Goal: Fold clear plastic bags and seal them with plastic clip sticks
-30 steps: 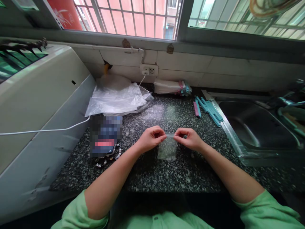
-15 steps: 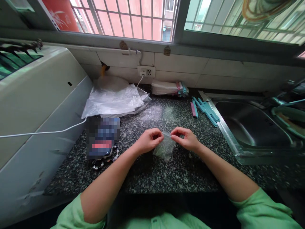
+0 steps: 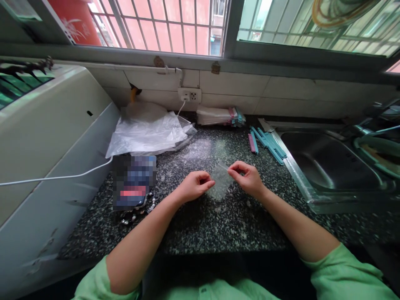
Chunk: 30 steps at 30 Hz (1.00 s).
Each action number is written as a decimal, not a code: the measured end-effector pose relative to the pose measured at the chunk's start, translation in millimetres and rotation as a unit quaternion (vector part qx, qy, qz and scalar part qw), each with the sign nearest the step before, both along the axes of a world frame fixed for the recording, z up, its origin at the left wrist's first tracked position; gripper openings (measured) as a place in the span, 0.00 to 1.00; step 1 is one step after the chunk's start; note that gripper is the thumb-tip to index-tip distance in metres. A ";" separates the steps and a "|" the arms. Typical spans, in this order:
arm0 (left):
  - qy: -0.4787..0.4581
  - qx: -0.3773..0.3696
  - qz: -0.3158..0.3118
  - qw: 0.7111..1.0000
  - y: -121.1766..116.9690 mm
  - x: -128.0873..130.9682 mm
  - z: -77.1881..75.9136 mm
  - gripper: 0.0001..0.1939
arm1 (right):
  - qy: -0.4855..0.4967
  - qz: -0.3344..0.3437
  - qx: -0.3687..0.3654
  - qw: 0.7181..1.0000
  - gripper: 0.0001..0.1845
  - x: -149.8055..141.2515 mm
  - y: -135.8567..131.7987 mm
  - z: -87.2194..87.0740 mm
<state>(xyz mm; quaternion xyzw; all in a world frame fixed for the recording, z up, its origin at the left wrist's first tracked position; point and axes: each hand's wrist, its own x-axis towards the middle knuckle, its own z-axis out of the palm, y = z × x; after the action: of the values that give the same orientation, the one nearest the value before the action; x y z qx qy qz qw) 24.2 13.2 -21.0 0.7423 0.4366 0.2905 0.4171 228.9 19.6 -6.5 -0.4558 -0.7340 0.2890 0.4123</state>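
Note:
A small clear plastic bag (image 3: 221, 183) hangs between my two hands over the dark speckled countertop (image 3: 218, 233). Its top edge, with a strip like a zip seal, tilts down to the right. My right hand (image 3: 249, 178) pinches the bag near its upper right corner between thumb and index finger. On the other side, my left hand (image 3: 196, 186) has thumb and index fingertip together at the bag's left edge, below the top strip. The bag is see-through, and I cannot make out anything inside it.
Left lies a phone (image 3: 134, 183), blurred out, with a beaded strand (image 3: 126, 218) beside it. Behind are plastic sheets or bags (image 3: 150, 131), a bundle of bags with clips (image 3: 218, 116) and a socket (image 3: 190, 95). Blue and pink sealing clips (image 3: 268, 143) lie near the steel sink (image 3: 328, 162).
My left fingers have left the bag's top edge and are lower on its left side. My right hand has risen slightly, and the bag has turned. The camera view has shifted a little.

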 end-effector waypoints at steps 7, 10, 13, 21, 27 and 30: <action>-0.127 -0.028 0.038 0.991 -0.1 1.6 5.4 0.12 | -0.033 0.090 -0.058 0.994 0.10 -6.6 -6.7 0.2; -0.151 -0.024 0.044 0.987 0.6 1.8 5.1 0.12 | -0.045 0.102 -0.067 0.991 0.09 -9.5 -9.0 -0.6; -0.144 -0.009 0.045 0.989 0.1 1.5 4.3 0.11 | -0.051 0.105 -0.084 0.990 0.07 -10.2 -9.7 -0.9; -0.126 0.056 0.022 0.990 -0.9 3.1 2.7 0.10 | -0.046 0.109 -0.070 0.991 0.05 -11.1 -10.4 -3.1; -0.118 0.073 0.015 0.990 -0.9 3.8 2.3 0.11 | -0.047 0.109 -0.054 0.991 0.05 -11.6 -11.0 -3.0; -0.113 0.067 0.012 0.991 -1.6 5.5 2.5 0.10 | -0.052 0.108 -0.044 0.992 0.06 -11.8 -11.2 -3.7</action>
<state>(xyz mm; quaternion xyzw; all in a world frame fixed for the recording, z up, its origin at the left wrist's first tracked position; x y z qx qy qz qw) 29.7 11.6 -18.5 0.7253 0.3752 0.4065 0.4098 217.1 8.4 -10.2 -0.4060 -0.7859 0.3396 0.3198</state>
